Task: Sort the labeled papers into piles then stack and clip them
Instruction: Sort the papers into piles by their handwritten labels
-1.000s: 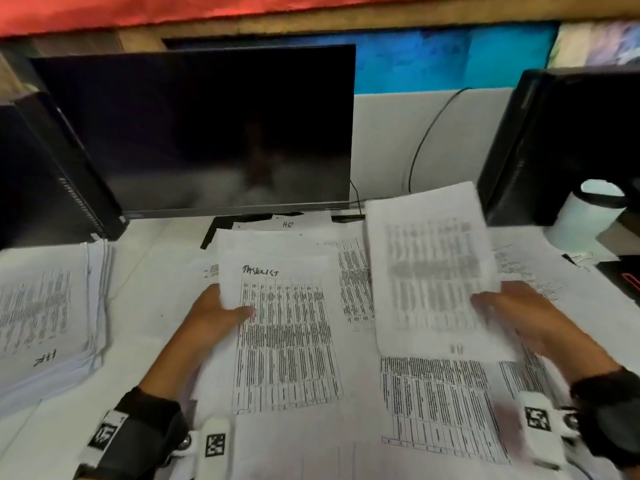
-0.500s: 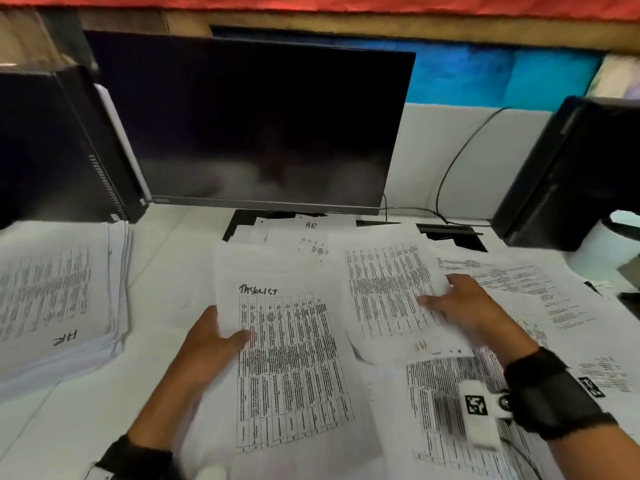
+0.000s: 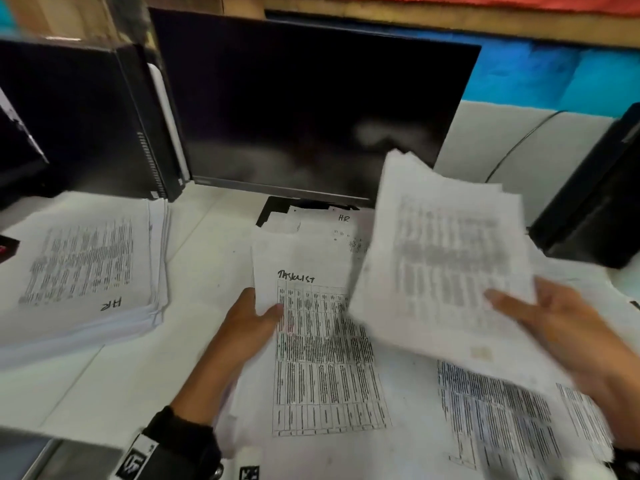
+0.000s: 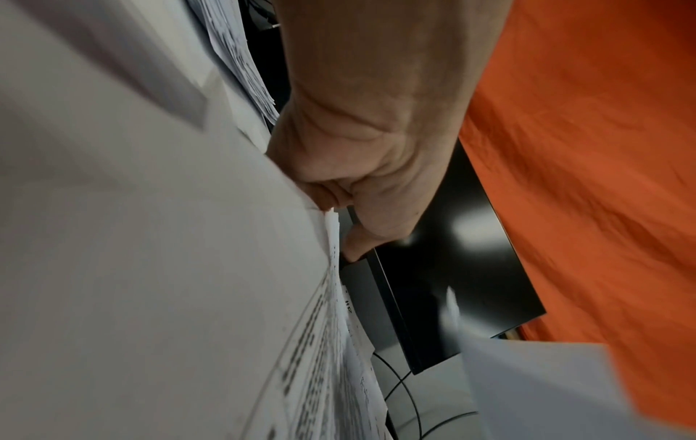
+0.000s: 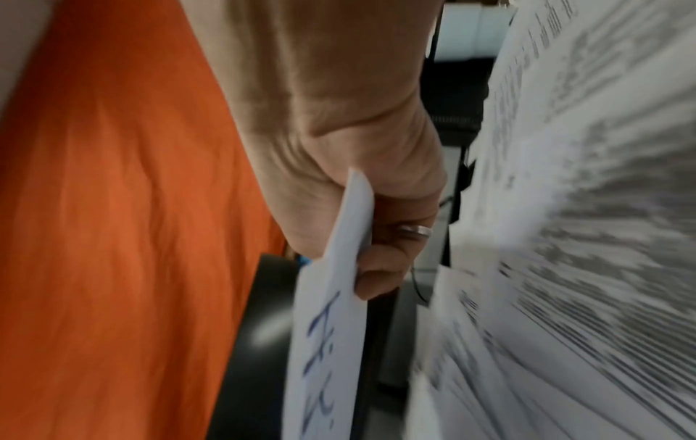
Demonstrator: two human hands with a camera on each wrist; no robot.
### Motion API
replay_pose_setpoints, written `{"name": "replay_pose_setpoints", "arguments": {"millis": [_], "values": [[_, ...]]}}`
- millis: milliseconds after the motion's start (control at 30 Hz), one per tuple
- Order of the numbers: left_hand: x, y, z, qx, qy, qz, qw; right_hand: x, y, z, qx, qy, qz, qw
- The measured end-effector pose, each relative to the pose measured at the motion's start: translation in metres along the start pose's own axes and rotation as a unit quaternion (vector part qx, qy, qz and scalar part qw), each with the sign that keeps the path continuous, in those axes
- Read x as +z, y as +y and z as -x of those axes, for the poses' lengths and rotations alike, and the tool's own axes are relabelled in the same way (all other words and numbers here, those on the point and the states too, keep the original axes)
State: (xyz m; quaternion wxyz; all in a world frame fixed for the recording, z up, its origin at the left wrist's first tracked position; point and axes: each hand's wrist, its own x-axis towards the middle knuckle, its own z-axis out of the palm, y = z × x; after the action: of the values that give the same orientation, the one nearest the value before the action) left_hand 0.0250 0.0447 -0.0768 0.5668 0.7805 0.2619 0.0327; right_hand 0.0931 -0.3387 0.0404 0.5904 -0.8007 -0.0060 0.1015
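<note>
- Your right hand (image 3: 568, 327) has a small sheaf of papers (image 3: 443, 258) lifted clear of the bench (image 3: 207, 244), tilted up toward you; I judge that tilt is there so the label can be read. The right wrist view shows thumb and fingers pinching its corner, with blue handwriting beside the grip that looks like "HR".
- Your left hand (image 3: 249, 323) clamps the left edge of the sheet headed "TASKLIST" (image 3: 311, 327), thumb on top, fingers underneath. That likely pins it so the loose sheets don't slide while the right hand works.
- Beneath and beyond the right grip lie more unsorted sheets (image 3: 502, 410), overlapping.
- Well to the left of your left grip sits the thick pile marked "HR" (image 3: 79, 271), squared up. If the label reads as I think, the lifted sheaf belongs there.
- Beyond both grips stands a dark monitor (image 3: 304, 109).
- No clip is visible.
</note>
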Motion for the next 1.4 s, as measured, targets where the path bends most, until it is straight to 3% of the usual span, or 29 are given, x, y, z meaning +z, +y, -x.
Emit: {"name": "replay_pose_setpoints", "arguments": {"millis": [167, 233, 333, 433, 500, 633, 800, 933, 1033, 1100, 1200, 1267, 1400], "values": [[0.004, 0.008, 0.009, -0.062, -0.045, 0.054, 0.996, 0.097, 0.061, -0.003, 0.033, -0.074, 0.148, 0.986], [0.008, 0.006, 0.015, -0.031, -0.056, 0.075, 0.995, 0.123, 0.088, -0.009, -0.004, -0.091, 0.212, 0.973], [0.012, 0.01, 0.025, 0.037, -0.015, 0.042, 0.998, 0.13, 0.109, -0.021, -0.031, -0.099, 0.244, 0.964], [0.001, 0.033, 0.036, 0.117, -0.032, 0.105, 0.987, 0.118, 0.079, -0.018, -0.011, -0.04, 0.147, 0.988], [-0.011, 0.051, 0.045, 0.162, -0.06, 0.132, 0.976, 0.105, 0.056, -0.013, -0.018, -0.046, 0.066, 0.997], [-0.014, 0.083, 0.064, 0.202, -0.114, 0.114, 0.966, 0.098, 0.018, -0.009, -0.074, -0.062, 0.008, 0.995], [0.003, 0.107, 0.068, 0.236, -0.05, 0.113, 0.964, 0.09, -0.03, -0.004, -0.133, 0.016, -0.071, 0.988], [-0.008, 0.129, 0.057, 0.269, -0.083, 0.12, 0.952, 0.061, -0.056, 0.008, -0.21, 0.037, -0.087, 0.973], [-0.026, 0.131, 0.043, 0.253, -0.092, -0.008, 0.963, 0.027, -0.061, 0.002, -0.242, 0.072, -0.116, 0.961], [-0.038, 0.116, 0.038, 0.176, -0.109, -0.144, 0.968, -0.006, -0.049, -0.016, -0.21, 0.061, -0.131, 0.967], [-0.042, 0.073, 0.027, 0.075, -0.136, -0.336, 0.929, -0.062, 0.012, -0.072, -0.142, 0.031, -0.135, 0.98], [-0.036, 0.045, 0.017, 0.068, -0.155, -0.4, 0.901, -0.058, 0.019, -0.063, -0.105, 0.037, -0.134, 0.985], [-0.018, 0.022, -0.003, 0.123, -0.203, -0.439, 0.866, -0.035, 0.037, -0.037, -0.018, 0.02, -0.171, 0.985]]}}
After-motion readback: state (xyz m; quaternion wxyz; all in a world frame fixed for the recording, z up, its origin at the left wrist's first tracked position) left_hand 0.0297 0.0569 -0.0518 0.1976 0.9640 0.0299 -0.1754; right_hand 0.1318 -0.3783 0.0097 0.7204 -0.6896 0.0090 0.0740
